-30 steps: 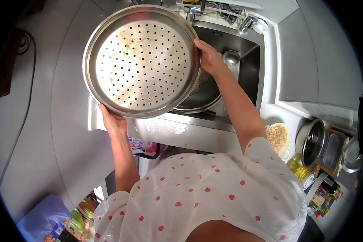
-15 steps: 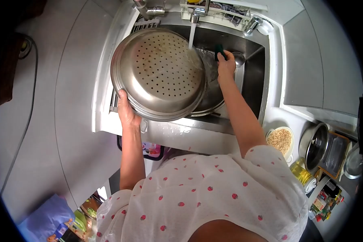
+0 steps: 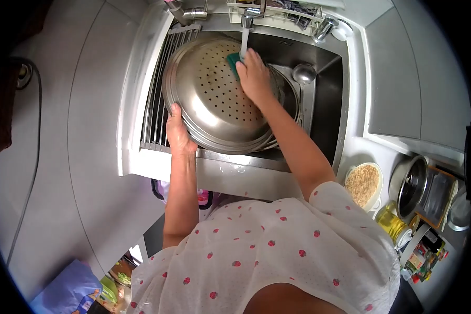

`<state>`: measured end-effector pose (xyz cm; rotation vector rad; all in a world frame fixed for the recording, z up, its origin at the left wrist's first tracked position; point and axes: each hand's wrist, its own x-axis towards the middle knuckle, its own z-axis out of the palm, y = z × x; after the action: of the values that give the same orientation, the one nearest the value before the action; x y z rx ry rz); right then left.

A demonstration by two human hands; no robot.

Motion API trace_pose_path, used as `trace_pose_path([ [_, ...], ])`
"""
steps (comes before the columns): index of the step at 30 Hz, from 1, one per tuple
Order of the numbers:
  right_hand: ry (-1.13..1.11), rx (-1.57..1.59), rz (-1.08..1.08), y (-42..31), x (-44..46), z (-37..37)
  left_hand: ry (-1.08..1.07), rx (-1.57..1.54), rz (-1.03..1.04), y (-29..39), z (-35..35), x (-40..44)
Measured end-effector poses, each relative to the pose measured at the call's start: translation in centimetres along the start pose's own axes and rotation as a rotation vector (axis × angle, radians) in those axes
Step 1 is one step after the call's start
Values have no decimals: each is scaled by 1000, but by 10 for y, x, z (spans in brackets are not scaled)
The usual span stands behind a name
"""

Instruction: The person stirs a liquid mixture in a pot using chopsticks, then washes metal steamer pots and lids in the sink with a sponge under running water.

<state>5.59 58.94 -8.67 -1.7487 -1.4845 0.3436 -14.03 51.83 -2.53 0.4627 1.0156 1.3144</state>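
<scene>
A round metal steamer tray (image 3: 204, 99) with many small holes is tilted over the sink, its underside facing up. My left hand (image 3: 180, 131) grips its lower left rim, thumb on top. With my right hand (image 3: 254, 76) I press a dark green scouring pad (image 3: 234, 63) against the holed surface. Water runs from the faucet (image 3: 247, 20) beside my right fingers. Beneath the tray, a round metal pan (image 3: 288, 94) is partly hidden in the sink. A ladle (image 3: 304, 74) lies to its right.
A drying rack (image 3: 158, 104) covers the sink's left side. On the right are a bowl of grains (image 3: 363, 184), a metal pot (image 3: 411, 186), an oil bottle (image 3: 392, 222) and a container of packets (image 3: 424, 256). A wire basket (image 3: 298, 14) stands behind the faucet.
The tray has been turned over and lowered toward the sink. My right hand let go of its rim, took hold of the green pad and moved left onto the tray. Water now runs.
</scene>
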Motion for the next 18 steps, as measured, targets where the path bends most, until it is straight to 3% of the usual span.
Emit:
trace_pose_path([
  [2,-114,95,21,-42,-27,-27,-39,-9,-15,-1,-5,4],
  [4,-139,88,-461,-74,-49,-34,-38,-69,-19,-4,-7,3],
  [5,-84,55,-547,-74,-39,-36,-44,-87,-13,-2,-5,0],
  [6,-86,61,-543,-64,-25,-31,-38,-82,-14,-1,-4,-2],
  [8,-348,103,155,-33,23,-24,-26,1,38,2,-3,-2],
  [9,-100,55,49,6,27,3,-1,34,44,2,-4,-2],
  [10,-100,56,51,-5,20,1,-1,36,42,3,-5,0],
  [12,-131,144,-226,-52,-10,-13,38,38,43,3,-2,4],
  [13,-137,7,-402,-73,-31,-18,-12,4,18,5,-5,6],
  [14,-225,131,-408,-83,-38,-25,-45,-21,19,8,-4,4],
  [17,-231,122,-428,-38,7,-10,-24,-1,53,9,-8,3],
  [18,-202,204,-147,-16,28,-5,-14,33,30,8,-7,2],
])
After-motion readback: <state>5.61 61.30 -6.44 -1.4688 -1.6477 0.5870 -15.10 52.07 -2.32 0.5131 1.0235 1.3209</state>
